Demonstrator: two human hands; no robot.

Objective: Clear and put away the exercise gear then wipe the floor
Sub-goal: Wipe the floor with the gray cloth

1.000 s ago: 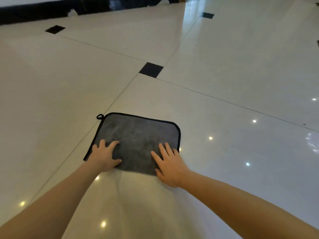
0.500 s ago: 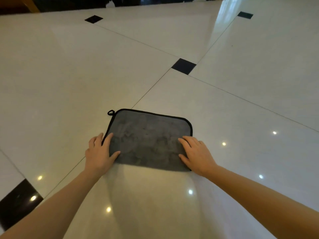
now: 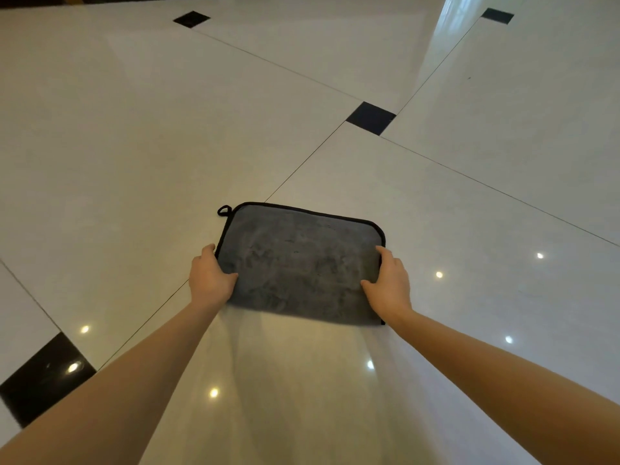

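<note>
We are in the wiping step: no exercise gear is in view, and the grey cloth (image 3: 302, 263) lies flat on the glossy tiled floor (image 3: 134, 146), just below the middle of the frame. Our left hand (image 3: 209, 278) grips the cloth's left edge, thumb on top and fingers curled at the side; our right hand (image 3: 389, 283) holds the right edge the same way. A hazy streak runs from the cloth toward the bottom of the frame. Next, we judge, both hands should press evenly and slide the cloth onward over unwiped tile.
</note>
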